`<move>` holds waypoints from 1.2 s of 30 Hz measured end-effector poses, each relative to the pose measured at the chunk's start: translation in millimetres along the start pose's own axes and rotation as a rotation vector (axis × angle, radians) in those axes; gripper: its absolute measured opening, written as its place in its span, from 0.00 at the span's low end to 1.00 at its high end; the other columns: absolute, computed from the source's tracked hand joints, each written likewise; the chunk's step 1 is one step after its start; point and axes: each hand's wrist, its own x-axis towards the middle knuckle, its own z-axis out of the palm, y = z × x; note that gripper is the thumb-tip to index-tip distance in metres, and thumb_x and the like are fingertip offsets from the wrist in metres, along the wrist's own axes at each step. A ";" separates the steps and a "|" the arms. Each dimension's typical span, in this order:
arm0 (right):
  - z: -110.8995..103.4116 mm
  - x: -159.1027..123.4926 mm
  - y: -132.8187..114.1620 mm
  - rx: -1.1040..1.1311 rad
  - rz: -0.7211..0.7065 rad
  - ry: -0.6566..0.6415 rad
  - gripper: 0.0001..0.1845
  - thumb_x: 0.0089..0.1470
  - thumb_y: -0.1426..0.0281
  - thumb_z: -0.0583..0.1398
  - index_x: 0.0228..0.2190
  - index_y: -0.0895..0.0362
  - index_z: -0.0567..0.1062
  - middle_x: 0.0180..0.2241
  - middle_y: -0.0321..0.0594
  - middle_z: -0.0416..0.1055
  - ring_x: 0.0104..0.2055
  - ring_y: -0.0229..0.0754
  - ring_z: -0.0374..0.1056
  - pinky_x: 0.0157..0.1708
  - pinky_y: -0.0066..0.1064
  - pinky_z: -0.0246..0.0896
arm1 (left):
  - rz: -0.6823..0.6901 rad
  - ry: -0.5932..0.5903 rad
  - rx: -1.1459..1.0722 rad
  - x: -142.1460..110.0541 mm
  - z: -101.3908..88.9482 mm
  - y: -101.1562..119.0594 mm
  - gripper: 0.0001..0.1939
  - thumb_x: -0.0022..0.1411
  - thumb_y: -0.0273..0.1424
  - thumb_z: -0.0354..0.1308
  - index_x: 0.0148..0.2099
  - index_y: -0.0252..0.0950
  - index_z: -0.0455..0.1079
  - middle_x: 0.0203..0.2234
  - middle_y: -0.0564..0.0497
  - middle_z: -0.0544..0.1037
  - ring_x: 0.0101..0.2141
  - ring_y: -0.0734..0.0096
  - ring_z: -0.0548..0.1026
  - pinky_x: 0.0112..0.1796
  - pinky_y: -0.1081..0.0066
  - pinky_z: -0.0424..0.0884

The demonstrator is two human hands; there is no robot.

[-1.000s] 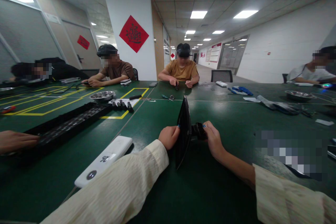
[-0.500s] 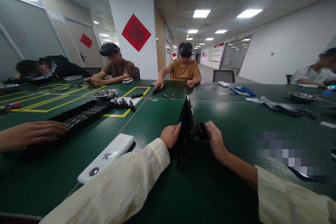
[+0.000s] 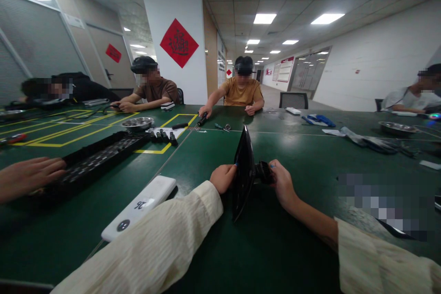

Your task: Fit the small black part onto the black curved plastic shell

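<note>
One panel [image 3: 244, 174] is showing almost edge-on just below the frame's centre; the left hand [image 3: 223, 178] is gripping its left edge, the right hand [image 3: 284, 183] clasping the mount [image 3: 263, 172] on its right side. At lower left a white device [image 3: 141, 206] is lying near a tray [image 3: 96, 148] and another person's hand [image 3: 32, 177].

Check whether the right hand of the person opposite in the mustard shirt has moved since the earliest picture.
Yes: the opposite person's right hand has moved toward the picture's left, closer to the yellow tape outline.
</note>
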 end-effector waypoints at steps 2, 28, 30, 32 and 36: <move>-0.6 -0.1 0.4 0.000 -0.015 -0.003 0.10 0.51 0.62 0.52 0.23 0.53 0.60 0.22 0.31 0.51 0.22 0.36 0.50 0.19 0.26 0.49 | 0.016 -0.007 -0.011 0.0 -0.2 -0.1 0.24 0.60 0.40 0.35 0.23 0.34 0.65 0.17 0.52 0.68 0.23 0.70 0.68 0.26 0.72 0.59; -0.8 1.5 2.5 0.054 0.031 -0.001 0.08 0.48 0.64 0.50 0.23 0.53 0.57 0.23 0.32 0.48 0.23 0.36 0.47 0.18 0.25 0.47 | 0.041 -0.034 -0.138 3.6 6.2 -8.0 0.26 0.59 0.45 0.33 0.20 0.36 0.59 0.13 0.53 0.64 0.19 0.71 0.65 0.23 0.72 0.57; -0.9 1.7 3.3 0.054 0.041 0.008 0.08 0.48 0.64 0.50 0.23 0.53 0.58 0.22 0.32 0.48 0.23 0.36 0.48 0.18 0.25 0.48 | 0.043 -0.036 -0.132 4.2 6.4 -8.7 0.24 0.59 0.43 0.34 0.20 0.36 0.59 0.13 0.53 0.64 0.19 0.72 0.65 0.23 0.72 0.57; -1.4 2.1 4.2 0.064 0.029 0.007 0.08 0.48 0.64 0.50 0.23 0.53 0.57 0.22 0.32 0.49 0.23 0.36 0.48 0.18 0.25 0.48 | 0.050 -0.036 -0.123 4.6 6.2 -9.1 0.23 0.59 0.41 0.34 0.19 0.36 0.59 0.13 0.54 0.64 0.19 0.72 0.65 0.23 0.73 0.57; -2.4 2.2 4.6 0.049 0.006 -0.005 0.08 0.48 0.64 0.50 0.22 0.53 0.57 0.22 0.32 0.49 0.23 0.36 0.48 0.18 0.25 0.48 | 0.076 -0.039 -0.116 4.6 5.4 -9.1 0.22 0.59 0.39 0.35 0.20 0.36 0.59 0.13 0.54 0.64 0.20 0.73 0.65 0.24 0.73 0.58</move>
